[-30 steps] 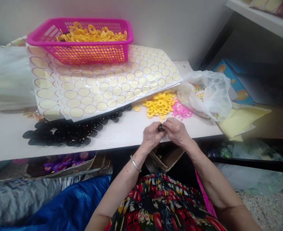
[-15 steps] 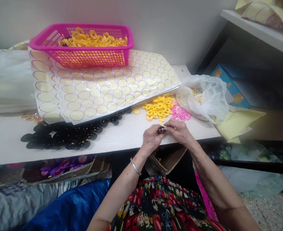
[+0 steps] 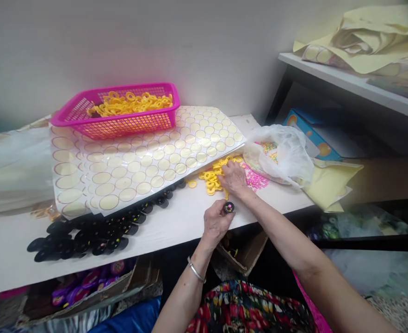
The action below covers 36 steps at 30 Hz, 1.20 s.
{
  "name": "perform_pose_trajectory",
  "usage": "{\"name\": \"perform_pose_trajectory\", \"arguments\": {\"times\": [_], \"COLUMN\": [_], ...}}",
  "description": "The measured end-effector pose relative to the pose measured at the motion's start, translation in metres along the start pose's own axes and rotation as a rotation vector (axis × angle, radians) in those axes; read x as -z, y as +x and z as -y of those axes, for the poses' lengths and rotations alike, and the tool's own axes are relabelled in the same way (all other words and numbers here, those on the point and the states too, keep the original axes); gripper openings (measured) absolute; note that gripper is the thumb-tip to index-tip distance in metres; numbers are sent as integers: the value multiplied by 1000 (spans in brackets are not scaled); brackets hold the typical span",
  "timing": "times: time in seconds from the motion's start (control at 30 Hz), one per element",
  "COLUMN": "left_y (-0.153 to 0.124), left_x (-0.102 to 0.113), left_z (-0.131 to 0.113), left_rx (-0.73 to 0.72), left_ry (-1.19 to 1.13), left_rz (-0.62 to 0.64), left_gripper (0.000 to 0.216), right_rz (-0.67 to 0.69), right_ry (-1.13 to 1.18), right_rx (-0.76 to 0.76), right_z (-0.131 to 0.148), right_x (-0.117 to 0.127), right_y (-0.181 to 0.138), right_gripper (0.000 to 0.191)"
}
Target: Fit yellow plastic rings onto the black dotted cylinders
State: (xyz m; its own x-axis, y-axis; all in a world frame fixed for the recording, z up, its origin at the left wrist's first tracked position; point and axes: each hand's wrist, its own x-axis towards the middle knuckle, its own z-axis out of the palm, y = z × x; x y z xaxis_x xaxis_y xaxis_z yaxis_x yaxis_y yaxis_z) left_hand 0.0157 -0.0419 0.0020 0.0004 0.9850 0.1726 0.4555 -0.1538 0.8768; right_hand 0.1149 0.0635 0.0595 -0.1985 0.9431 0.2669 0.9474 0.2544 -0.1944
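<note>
Upright in my left hand (image 3: pixel 218 221) is a small round black piece (image 3: pixel 228 207) with a pink dot and other coloured specks on its top. The fingers of that hand are closed round it. My right hand (image 3: pixel 234 178) reaches over the pile of yellow rings (image 3: pixel 211 178), fingers bent and pinched down among them at a yellow ring; the fingertips are partly hidden. Beside that hand lie scattered small pink beads (image 3: pixel 257 179). Many similar black pieces (image 3: pixel 82 238) are grouped on the white table (image 3: pixel 176 226) at left.
A pink basket (image 3: pixel 127 129) of yellow rings stands on sheets of oval stickers (image 3: pixel 148 164). At right are a clear plastic bag (image 3: pixel 287 152) of coloured beads, yellow paper (image 3: pixel 332 182), a blue box (image 3: pixel 311 134) and a shelf (image 3: pixel 349 78). Cardboard boxes (image 3: pixel 245 259) sit below the table edge.
My right hand has left the black piece and moved up to the yellow rings. My left hand still holds the black piece. The head view has tilted up.
</note>
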Motion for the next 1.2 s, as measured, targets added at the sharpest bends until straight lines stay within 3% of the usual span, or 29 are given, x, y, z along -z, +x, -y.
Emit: {"name": "perform_pose_trajectory", "arguments": {"times": [0.17,0.27,0.4,0.57,0.7,0.8,0.93,1.03,1.2], "left_y": [1,2,1,0,0,-2,-11,-16,-15], "left_x": [0,1,1,-1,4,13,24,30,40], "left_z": [-1,-2,-3,-3,-3,-6,-25,-46,-62], "left_rx": [15,26,28,25,-27,-71,158,339,451], "left_ry": [-13,-6,2,-21,-128,-347,-642,-760,-757], "left_rz": [2,2,1,-3,-14,-86,-243,-132,1], "left_gripper": [23,24,24,24,32,41,29,28,30], "right_rz": [81,104,-62,-269,-319,-375,-406,-382,-237], "right_ry": [-92,-43,182,517,541,537,562,608,730], "right_rx": [93,142,88,59,98,136,211,233,266], "right_z": [-2,-10,-19,-30,-34,-28,-12,0,5], "right_x": [1,5,12,8,3,8,22,31,42], "right_y": [11,17,7,-35,-66,-84,-106,-119,-128], "right_gripper": [28,21,16,15,15,15,18,18,27]}}
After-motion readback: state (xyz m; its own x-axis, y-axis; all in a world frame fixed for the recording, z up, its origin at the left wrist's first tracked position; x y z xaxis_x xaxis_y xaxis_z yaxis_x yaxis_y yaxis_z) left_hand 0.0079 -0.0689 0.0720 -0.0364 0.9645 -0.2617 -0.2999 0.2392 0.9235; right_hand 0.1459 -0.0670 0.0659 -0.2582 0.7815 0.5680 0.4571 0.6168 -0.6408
